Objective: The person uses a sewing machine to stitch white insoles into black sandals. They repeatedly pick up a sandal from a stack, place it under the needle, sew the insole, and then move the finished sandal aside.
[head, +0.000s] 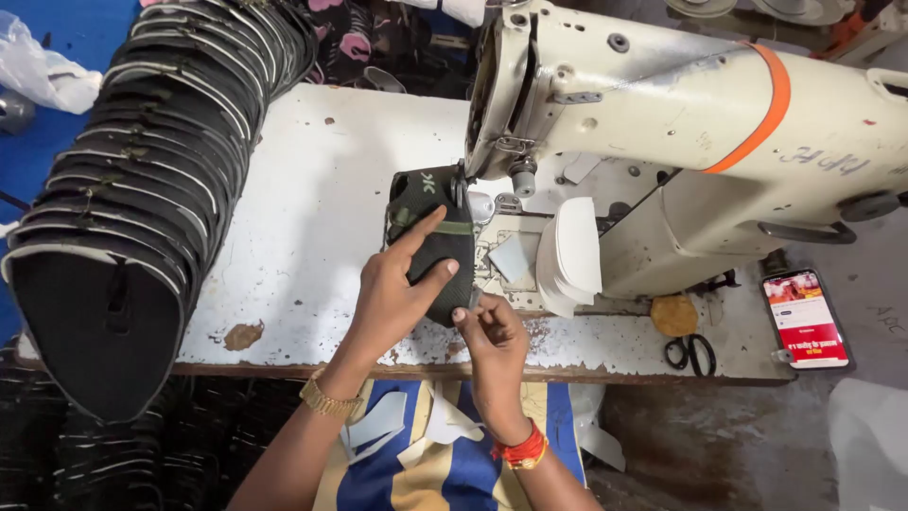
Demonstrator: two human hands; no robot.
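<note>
My left hand (397, 289) has no tight grip: it lies flat and open on the dark shoe piece (430, 237), pressing it down with the pointing finger and thumb spread. My right hand (492, 331) pinches the near edge of the piece with its fingertips; I cannot tell if a thread is in that pinch too. The piece lies on the white desk (312, 208), with its far end under the needle part of the big cream sewing machine (662, 123).

I think my left fingers are close to the needle, so they could get poked if the machine runs. The piece could also slide crooked if I press too softly. A tall stack of dark pieces (142, 170) leans on the left and might tip over.
</note>
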